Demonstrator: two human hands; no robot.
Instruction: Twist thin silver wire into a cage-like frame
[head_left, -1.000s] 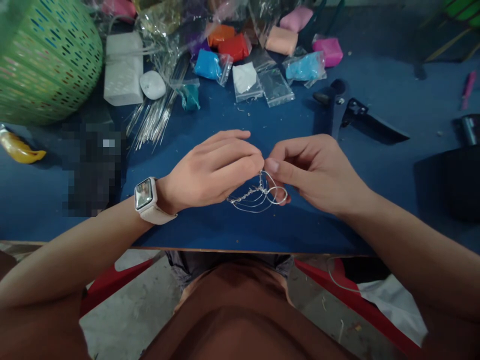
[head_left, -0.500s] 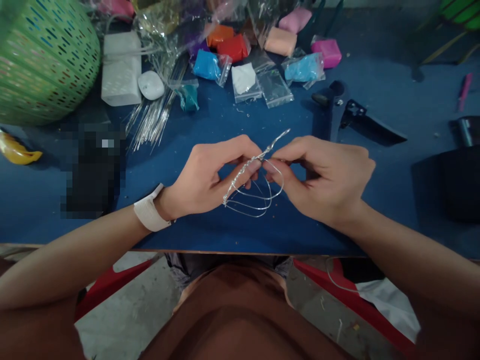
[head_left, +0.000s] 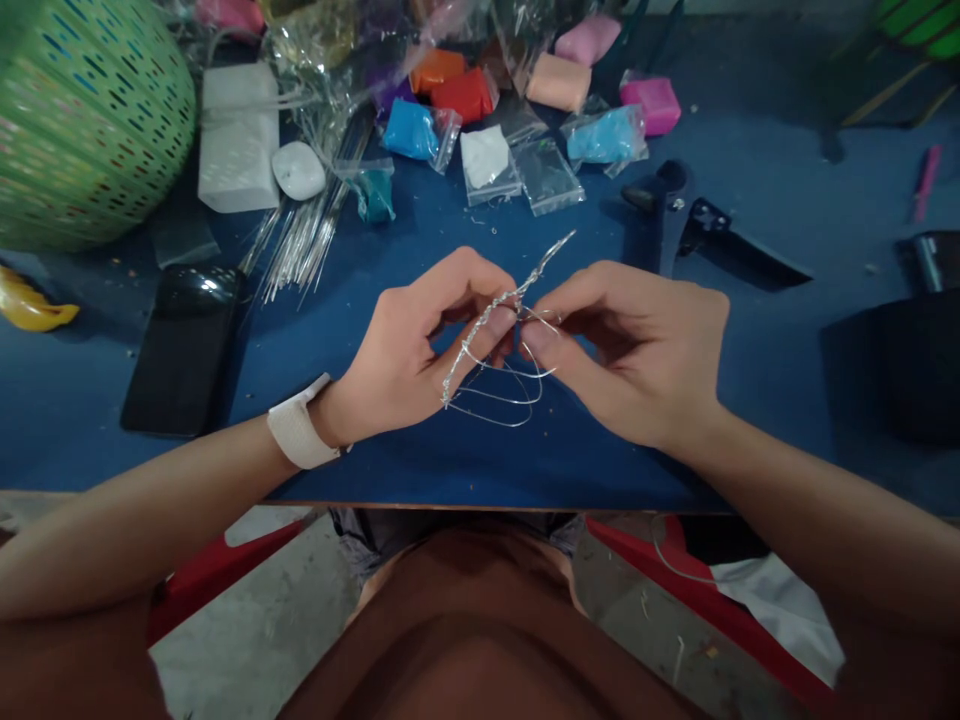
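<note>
A silver wire frame (head_left: 478,333) with a twisted spine and several thin loops hangs between my hands over the blue table. My left hand (head_left: 420,340) pinches the spine between thumb and forefinger, its other fingers curled behind. The spine's twisted end sticks out up and to the right past the fingertips. Close beside it, my right hand (head_left: 637,345) has thumb and forefinger closed on one of the thin wire loops near the spine. Its remaining fingers are folded and partly hidden.
Past my hands lie bagged clay packs (head_left: 465,95) and a bundle of straight wires (head_left: 304,250). Pliers (head_left: 673,215) rest at the right. A phone (head_left: 184,350), a white box (head_left: 238,140) and a green basket (head_left: 97,120) stand left. The table's front edge (head_left: 465,508) runs before me.
Both hands have risen slightly with the wire frame. My right fingers have shifted on the loop, which now looks bent in near the fingertips.
</note>
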